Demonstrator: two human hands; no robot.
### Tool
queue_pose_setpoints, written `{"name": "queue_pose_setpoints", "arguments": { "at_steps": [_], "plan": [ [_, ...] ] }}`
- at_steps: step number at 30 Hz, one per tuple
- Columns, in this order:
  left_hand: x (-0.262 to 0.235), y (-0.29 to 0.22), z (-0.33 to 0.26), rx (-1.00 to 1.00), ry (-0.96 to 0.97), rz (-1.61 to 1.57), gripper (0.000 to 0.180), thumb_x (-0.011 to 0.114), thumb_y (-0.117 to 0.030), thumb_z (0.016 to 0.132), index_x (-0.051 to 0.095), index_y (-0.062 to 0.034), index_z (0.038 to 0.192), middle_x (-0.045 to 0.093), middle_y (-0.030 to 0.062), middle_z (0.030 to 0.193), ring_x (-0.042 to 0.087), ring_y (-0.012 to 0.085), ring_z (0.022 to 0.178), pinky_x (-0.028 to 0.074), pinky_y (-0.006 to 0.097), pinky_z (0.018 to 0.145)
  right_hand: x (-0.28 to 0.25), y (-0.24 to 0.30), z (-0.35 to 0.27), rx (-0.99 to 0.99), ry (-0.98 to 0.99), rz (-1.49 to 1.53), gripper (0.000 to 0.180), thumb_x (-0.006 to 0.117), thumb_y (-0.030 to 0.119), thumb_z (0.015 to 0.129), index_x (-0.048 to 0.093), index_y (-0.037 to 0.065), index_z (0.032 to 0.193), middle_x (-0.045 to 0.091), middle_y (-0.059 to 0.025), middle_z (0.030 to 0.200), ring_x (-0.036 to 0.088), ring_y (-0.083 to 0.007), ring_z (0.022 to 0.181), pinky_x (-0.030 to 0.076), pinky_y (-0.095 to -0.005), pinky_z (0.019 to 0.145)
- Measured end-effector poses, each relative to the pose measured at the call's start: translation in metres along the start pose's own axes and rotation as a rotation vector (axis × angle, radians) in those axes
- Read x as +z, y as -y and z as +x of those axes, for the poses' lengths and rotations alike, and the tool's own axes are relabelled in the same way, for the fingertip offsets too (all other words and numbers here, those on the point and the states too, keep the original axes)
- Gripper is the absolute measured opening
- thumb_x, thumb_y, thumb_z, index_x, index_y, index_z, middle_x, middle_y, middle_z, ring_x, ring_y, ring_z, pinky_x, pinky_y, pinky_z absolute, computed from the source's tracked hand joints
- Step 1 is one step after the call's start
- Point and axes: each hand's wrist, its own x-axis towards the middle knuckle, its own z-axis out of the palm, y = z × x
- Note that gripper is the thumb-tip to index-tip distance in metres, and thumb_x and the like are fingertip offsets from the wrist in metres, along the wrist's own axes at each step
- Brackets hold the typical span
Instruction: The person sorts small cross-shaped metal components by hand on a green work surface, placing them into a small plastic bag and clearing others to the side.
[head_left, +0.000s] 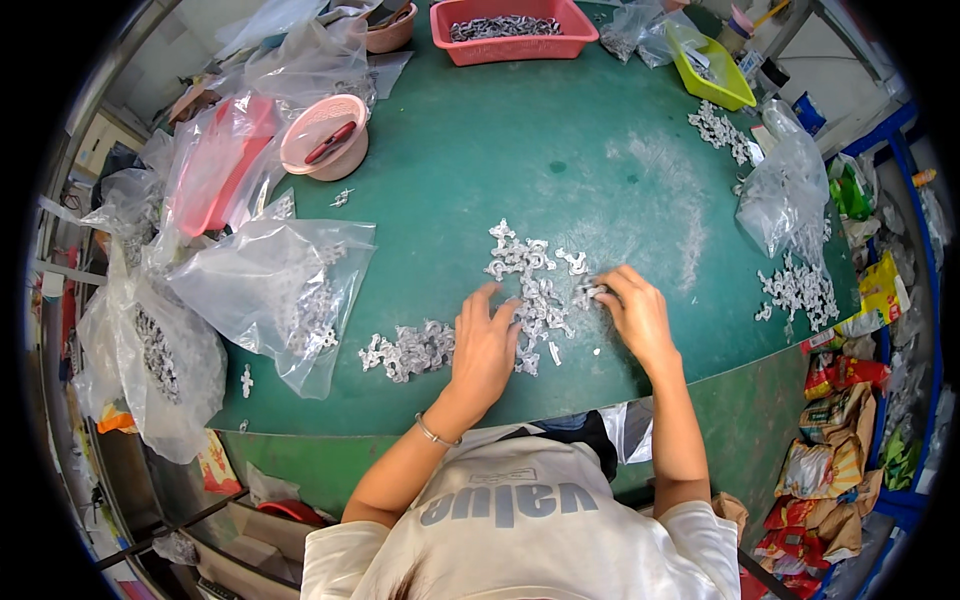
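Small grey, openwork metal-looking castings lie in a loose cluster on the green table between my hands. My left hand rests at the cluster's left side, its thumb and forefinger apart and touching the pieces; a bracelet is on that wrist. A denser heap of the same castings lies just left of it. On the cluster's right side, my right hand pinches a small grey casting between thumb and fingertips. Its exact shape is partly hidden by the fingers.
Clear plastic bags of castings cover the left side, near a pink basket holding a red-handled tool. A red tray stands at the far edge. More castings, a plastic bag and a yellow-green tray occupy the right.
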Motion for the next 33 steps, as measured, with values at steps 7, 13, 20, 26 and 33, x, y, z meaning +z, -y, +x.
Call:
{"name": "queue_pose_setpoints", "arguments": {
  "at_steps": [7, 13, 20, 26, 33],
  "plan": [
    [-0.022, -0.033, 0.009, 0.056, 0.002, -0.436, 0.034, 0.063, 0.004, 0.07, 0.055, -0.0014, 0.103, 0.051, 0.0143, 0.105, 0.053, 0.0283, 0.094, 0.044, 0.034, 0.078, -0.017, 0.021, -0.032, 0.268, -0.208, 0.426, 0.009, 0.062, 0.0, 0.075, 0.06, -0.002, 0.083, 0.059, -0.0076, 0.068, 0.049, -0.0098, 0.053, 0.038, -0.022, 0.05],
    [-0.032, -0.051, 0.007, -0.045, 0.18, -0.894, 0.031, 0.06, 0.007, 0.075, 0.055, 0.0024, 0.106, 0.054, 0.0105, 0.104, 0.057, 0.0151, 0.085, 0.047, 0.024, 0.071, -0.024, 0.066, -0.045, 0.422, -0.108, 1.115, 0.007, 0.057, 0.006, 0.083, 0.056, -0.001, 0.083, 0.061, -0.0088, 0.071, 0.047, -0.0058, 0.048, 0.031, -0.0168, 0.041],
    [-0.048, -0.056, 0.004, -0.393, 0.255, -1.408, 0.019, 0.059, 0.004, 0.079, 0.056, 0.0061, 0.098, 0.061, 0.0101, 0.085, 0.058, 0.0134, 0.073, 0.048, 0.024, 0.065, -0.032, 0.08, -0.053, 0.38, -0.092, 1.216, 0.009, 0.055, 0.008, 0.085, 0.052, 0.0, 0.081, 0.06, -0.0093, 0.069, 0.048, -0.007, 0.049, 0.03, -0.0168, 0.039],
    [-0.052, -0.057, 0.003, -0.399, 0.27, -1.39, 0.014, 0.059, 0.003, 0.079, 0.059, 0.0059, 0.093, 0.061, 0.0116, 0.082, 0.059, 0.0142, 0.07, 0.048, 0.024, 0.063, -0.033, 0.087, -0.059, 0.262, -0.176, 1.102, 0.007, 0.057, 0.002, 0.081, 0.052, -0.002, 0.082, 0.058, -0.0097, 0.071, 0.05, -0.0089, 0.055, 0.039, -0.0208, 0.048],
    [-0.057, -0.059, 0.001, -0.352, 0.248, -1.414, 0.014, 0.059, 0.005, 0.078, 0.06, 0.0053, 0.092, 0.06, 0.0126, 0.083, 0.058, 0.0153, 0.069, 0.047, 0.024, 0.063, -0.03, 0.088, -0.063, 0.106, -0.268, 0.975, 0.01, 0.061, 0.0, 0.078, 0.052, -0.003, 0.079, 0.058, -0.0104, 0.071, 0.051, -0.0093, 0.055, 0.04, -0.0204, 0.049]
  ]
}}
